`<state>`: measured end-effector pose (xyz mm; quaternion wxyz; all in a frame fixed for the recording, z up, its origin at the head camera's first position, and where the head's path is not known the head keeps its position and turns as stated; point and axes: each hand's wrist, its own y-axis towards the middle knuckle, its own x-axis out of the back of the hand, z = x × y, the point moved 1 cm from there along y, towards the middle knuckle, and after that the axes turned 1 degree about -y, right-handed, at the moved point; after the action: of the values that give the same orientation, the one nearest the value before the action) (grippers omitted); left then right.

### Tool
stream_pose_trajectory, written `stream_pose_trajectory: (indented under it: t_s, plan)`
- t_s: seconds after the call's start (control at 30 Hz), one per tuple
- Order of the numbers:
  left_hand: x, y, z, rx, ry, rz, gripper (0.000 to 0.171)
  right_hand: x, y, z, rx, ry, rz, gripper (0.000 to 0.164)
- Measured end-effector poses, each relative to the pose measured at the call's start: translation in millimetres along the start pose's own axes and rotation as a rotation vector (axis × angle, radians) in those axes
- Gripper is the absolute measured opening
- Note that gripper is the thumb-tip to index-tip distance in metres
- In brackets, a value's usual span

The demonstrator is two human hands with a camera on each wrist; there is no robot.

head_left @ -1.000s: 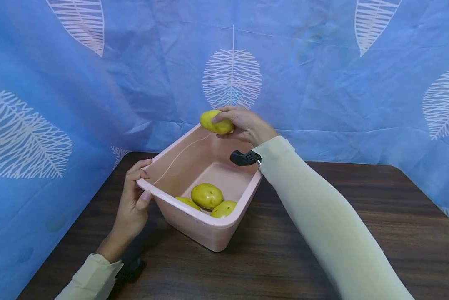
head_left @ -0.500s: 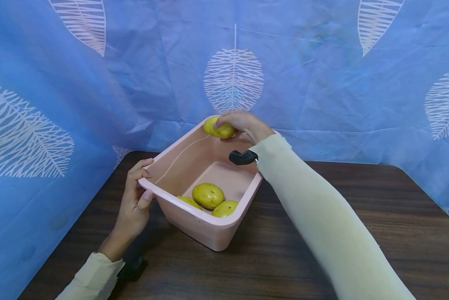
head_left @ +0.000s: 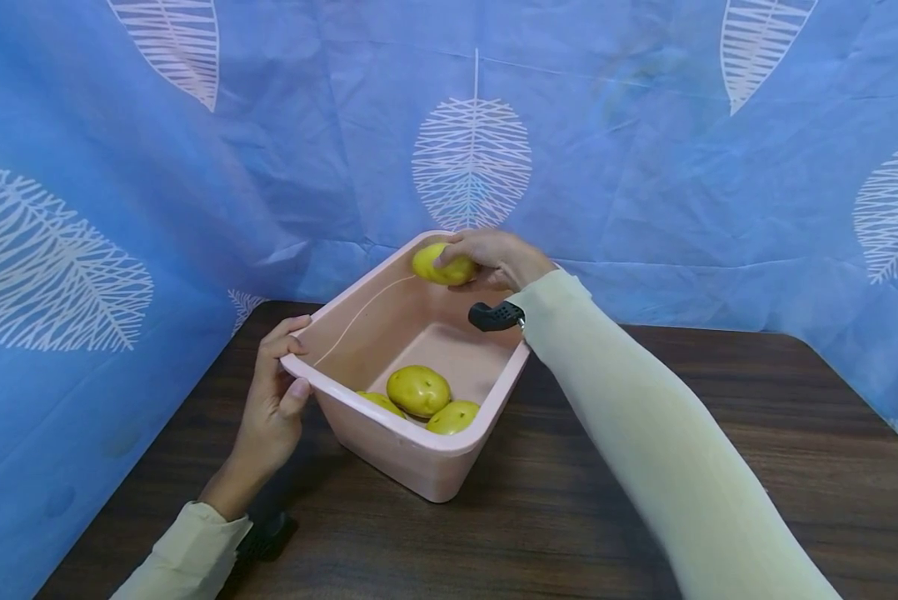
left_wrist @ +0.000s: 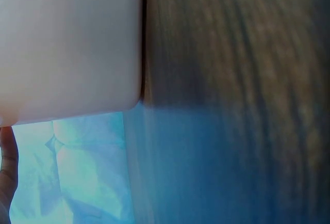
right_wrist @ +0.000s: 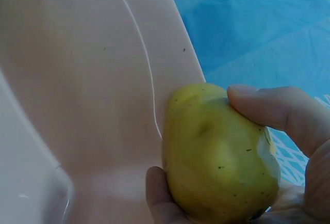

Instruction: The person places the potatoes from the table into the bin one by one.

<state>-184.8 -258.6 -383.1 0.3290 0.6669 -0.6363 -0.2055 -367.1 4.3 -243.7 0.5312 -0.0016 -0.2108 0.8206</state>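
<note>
My right hand [head_left: 497, 257] grips a yellow potato [head_left: 443, 264] near the far end of a pink plastic tub [head_left: 396, 442]. In the right wrist view the thumb lies over one side of the potato [right_wrist: 219, 157] and a finger curls round the other, with the tub wall [right_wrist: 103, 95] behind. The tub's near left corner is held by my left hand [head_left: 271, 406], fingers over the rim and thumb against the outside. Inside, at the near end, lie three more potatoes: one in the middle [head_left: 418, 391], one at right [head_left: 452, 417] and one at left [head_left: 381, 403], partly hidden by the rim.
The tub stands on a dark wood table [head_left: 569, 500]. A blue cloth [head_left: 606, 167] with white leaf prints hangs behind the table and along its left side. A black strap end [head_left: 496, 316] sticks out at the right sleeve.
My right hand has lowered the potato from above the far rim to just inside the tub. The left hand keeps its hold on the corner. The whole view has shifted slightly.
</note>
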Motion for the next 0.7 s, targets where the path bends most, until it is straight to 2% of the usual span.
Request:
stream_pose_trajectory:
  t_s: [0.2,0.47,0.7]
  plan:
    - [0.0,-0.1,2.5,-0.008,0.004,0.0,0.037,1.8,0.6,-3.8,-0.002,-0.016,0.05,0.067]
    - [0.5,0.4,2.9,-0.01,0.024,-0.002,0.037,-1.1,1.7,-6.0,0.023,-0.041,0.104,0.059]
    - [0.6,1.1,1.6,-0.001,0.014,-0.004,0.039,-2.7,2.6,-6.8,-0.015,-0.055,0.112,0.06]
